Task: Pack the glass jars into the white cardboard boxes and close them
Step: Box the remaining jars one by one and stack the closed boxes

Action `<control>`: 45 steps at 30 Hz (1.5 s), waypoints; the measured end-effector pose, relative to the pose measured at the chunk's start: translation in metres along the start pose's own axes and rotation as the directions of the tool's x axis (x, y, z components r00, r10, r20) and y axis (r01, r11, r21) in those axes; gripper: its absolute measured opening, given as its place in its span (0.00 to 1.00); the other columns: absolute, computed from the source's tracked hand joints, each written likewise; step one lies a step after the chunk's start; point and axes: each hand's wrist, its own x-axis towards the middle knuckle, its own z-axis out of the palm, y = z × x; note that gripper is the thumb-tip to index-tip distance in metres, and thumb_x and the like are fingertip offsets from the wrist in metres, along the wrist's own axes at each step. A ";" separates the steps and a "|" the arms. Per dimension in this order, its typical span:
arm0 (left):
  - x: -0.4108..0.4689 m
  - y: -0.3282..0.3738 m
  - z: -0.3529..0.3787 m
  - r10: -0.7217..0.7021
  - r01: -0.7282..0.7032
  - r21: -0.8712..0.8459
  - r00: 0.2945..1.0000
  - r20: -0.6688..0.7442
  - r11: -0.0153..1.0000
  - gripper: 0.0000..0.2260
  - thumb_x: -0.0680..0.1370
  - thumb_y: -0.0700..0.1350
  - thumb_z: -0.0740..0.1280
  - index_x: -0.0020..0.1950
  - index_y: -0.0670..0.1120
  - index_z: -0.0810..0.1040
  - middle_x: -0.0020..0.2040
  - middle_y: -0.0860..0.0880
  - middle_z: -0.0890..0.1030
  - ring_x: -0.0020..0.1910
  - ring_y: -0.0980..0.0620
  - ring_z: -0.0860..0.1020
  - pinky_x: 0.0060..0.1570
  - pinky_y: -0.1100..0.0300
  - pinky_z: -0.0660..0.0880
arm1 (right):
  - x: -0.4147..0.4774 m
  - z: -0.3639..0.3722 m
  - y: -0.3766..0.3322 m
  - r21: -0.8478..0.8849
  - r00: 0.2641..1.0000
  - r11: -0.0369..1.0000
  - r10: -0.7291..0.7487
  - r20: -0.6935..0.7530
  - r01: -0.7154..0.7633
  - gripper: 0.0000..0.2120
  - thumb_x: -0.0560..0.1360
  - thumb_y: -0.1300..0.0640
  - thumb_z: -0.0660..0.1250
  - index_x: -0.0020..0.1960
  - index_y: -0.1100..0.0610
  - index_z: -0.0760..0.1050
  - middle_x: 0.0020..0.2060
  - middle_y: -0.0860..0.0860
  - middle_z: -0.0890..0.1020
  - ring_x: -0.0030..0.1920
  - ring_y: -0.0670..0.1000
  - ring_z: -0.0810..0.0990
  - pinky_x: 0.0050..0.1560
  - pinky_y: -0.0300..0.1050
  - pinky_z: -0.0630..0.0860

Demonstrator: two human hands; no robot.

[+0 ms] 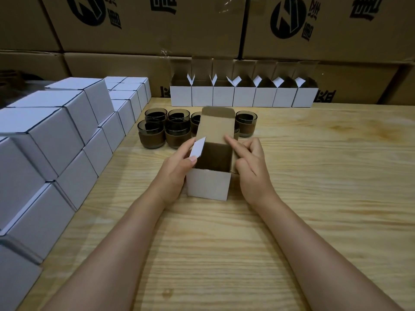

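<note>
Hands flank the box [210,185]: left hand [177,167] pinches a side flap [198,147]; right hand [251,167] lays a forefinger on the lid [216,124], grip unclear. Lid hides some jars [152,135]; carton [134,30] print unreadable.

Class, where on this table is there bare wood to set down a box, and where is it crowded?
Free: the table right of the held box, before the row of open boxes; also near wood between the forearms. Crowded: closed boxes stacked along the left, jars behind the held box.
</note>
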 end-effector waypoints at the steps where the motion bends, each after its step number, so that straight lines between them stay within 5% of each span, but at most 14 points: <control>1: 0.000 0.000 0.000 0.005 -0.005 0.007 1.000 -0.006 1.000 0.24 0.69 0.61 0.59 0.65 0.62 0.69 0.56 0.69 0.78 0.56 0.67 0.76 0.49 0.70 0.73 | 0.000 0.001 0.001 -0.019 1.000 1.000 0.009 -0.001 -0.009 0.27 0.71 0.60 0.50 0.68 0.58 0.71 0.43 0.43 0.63 0.49 0.46 0.66 0.59 0.38 0.64; 5: 0.000 0.000 0.004 0.031 -0.029 0.039 0.998 -0.046 0.999 0.34 0.68 0.65 0.64 0.72 0.61 0.61 0.61 0.54 0.79 0.59 0.57 0.78 0.54 0.64 0.74 | -0.001 0.002 0.004 -0.108 1.000 0.994 0.000 -0.004 0.000 0.26 0.74 0.51 0.51 0.67 0.56 0.73 0.44 0.41 0.62 0.51 0.46 0.65 0.59 0.45 0.68; 8: 0.002 0.005 0.007 0.081 -0.079 0.028 0.994 -0.070 0.996 0.28 0.71 0.62 0.62 0.70 0.61 0.65 0.62 0.60 0.76 0.61 0.63 0.76 0.52 0.71 0.72 | -0.001 0.003 0.005 -0.143 1.000 0.990 -0.011 -0.019 0.009 0.29 0.73 0.41 0.50 0.66 0.53 0.74 0.45 0.40 0.62 0.53 0.45 0.64 0.59 0.35 0.64; 10: 0.003 0.007 0.008 0.080 -0.083 -0.025 0.992 -0.099 0.996 0.26 0.71 0.61 0.59 0.68 0.58 0.68 0.65 0.58 0.73 0.63 0.61 0.73 0.51 0.71 0.72 | -0.001 0.002 0.004 -0.118 1.000 0.993 0.016 -0.021 -0.019 0.27 0.72 0.42 0.51 0.65 0.52 0.74 0.47 0.42 0.63 0.55 0.45 0.64 0.58 0.32 0.61; 14: 0.001 0.010 0.006 0.016 -0.039 -0.161 0.989 -0.145 0.986 0.18 0.71 0.51 0.58 0.60 0.60 0.68 0.58 0.52 0.73 0.54 0.50 0.75 0.41 0.64 0.75 | -0.001 -0.001 0.003 -0.018 0.997 0.997 0.080 0.010 -0.080 0.21 0.74 0.50 0.55 0.64 0.51 0.74 0.52 0.47 0.66 0.57 0.51 0.69 0.60 0.46 0.69; 18: -0.001 0.013 0.004 0.011 -0.033 -0.175 0.992 -0.126 0.984 0.20 0.70 0.44 0.58 0.60 0.57 0.73 0.60 0.55 0.75 0.54 0.53 0.77 0.44 0.61 0.76 | 0.000 -0.004 0.004 0.026 0.995 0.995 0.096 0.006 -0.096 0.20 0.73 0.51 0.56 0.64 0.50 0.74 0.51 0.45 0.70 0.53 0.35 0.69 0.54 0.26 0.65; 20: -0.002 0.012 0.002 -0.015 0.001 -0.169 0.996 -0.083 0.986 0.18 0.71 0.47 0.61 0.60 0.53 0.75 0.54 0.58 0.80 0.51 0.55 0.79 0.42 0.66 0.76 | 0.001 -0.005 0.006 0.067 0.992 0.990 0.122 0.013 -0.123 0.21 0.73 0.51 0.55 0.64 0.50 0.73 0.53 0.45 0.73 0.54 0.34 0.70 0.55 0.28 0.66; 25: -0.006 0.009 0.005 -0.045 0.046 0.029 0.998 -0.033 0.999 0.37 0.60 0.59 0.76 0.68 0.58 0.69 0.62 0.50 0.77 0.58 0.52 0.79 0.51 0.58 0.78 | 0.003 -0.008 0.005 0.149 0.981 0.972 0.169 0.097 -0.182 0.20 0.73 0.50 0.54 0.64 0.45 0.70 0.54 0.38 0.74 0.55 0.34 0.71 0.54 0.28 0.67; 31: -0.003 0.009 0.004 -0.024 0.035 0.140 0.996 -0.084 0.990 0.40 0.56 0.59 0.79 0.66 0.61 0.70 0.64 0.60 0.74 0.63 0.58 0.74 0.60 0.55 0.76 | 0.007 -0.025 -0.010 -0.216 0.965 0.956 0.229 0.129 -0.198 0.18 0.81 0.52 0.55 0.69 0.45 0.68 0.62 0.47 0.62 0.65 0.44 0.56 0.70 0.46 0.56; 34: -0.004 0.010 0.006 -0.028 0.039 0.141 0.996 -0.080 0.989 0.39 0.54 0.63 0.77 0.62 0.65 0.69 0.63 0.65 0.71 0.64 0.64 0.70 0.61 0.61 0.71 | 0.018 -0.036 -0.033 -0.614 0.976 0.789 0.105 0.190 0.035 0.19 0.79 0.53 0.58 0.70 0.48 0.68 0.69 0.51 0.58 0.70 0.51 0.52 0.70 0.49 0.55; 39: -0.002 0.010 0.008 -0.012 0.024 0.136 0.996 -0.090 0.990 0.35 0.54 0.63 0.78 0.57 0.71 0.67 0.56 0.69 0.76 0.56 0.70 0.73 0.47 0.76 0.70 | 0.047 0.004 -0.079 -0.545 0.938 0.778 -0.163 0.305 0.312 0.17 0.79 0.59 0.59 0.67 0.54 0.72 0.58 0.51 0.72 0.62 0.51 0.66 0.57 0.47 0.69; 43: 0.002 0.000 0.009 -0.036 0.040 0.070 0.997 -0.066 0.997 0.41 0.54 0.59 0.81 0.63 0.65 0.67 0.55 0.62 0.80 0.56 0.59 0.79 0.55 0.56 0.78 | 0.083 0.050 -0.081 -0.585 0.898 0.774 0.049 0.437 0.243 0.17 0.79 0.59 0.58 0.68 0.58 0.71 0.62 0.54 0.69 0.65 0.54 0.62 0.63 0.49 0.66; 45: 0.003 -0.002 0.008 -0.050 0.054 0.085 0.997 -0.051 0.995 0.40 0.53 0.64 0.80 0.61 0.68 0.66 0.54 0.63 0.80 0.55 0.59 0.80 0.54 0.55 0.77 | 0.096 0.063 -0.074 -0.683 0.850 0.712 0.251 0.464 0.163 0.18 0.79 0.57 0.58 0.67 0.57 0.72 0.65 0.57 0.65 0.67 0.58 0.58 0.65 0.52 0.63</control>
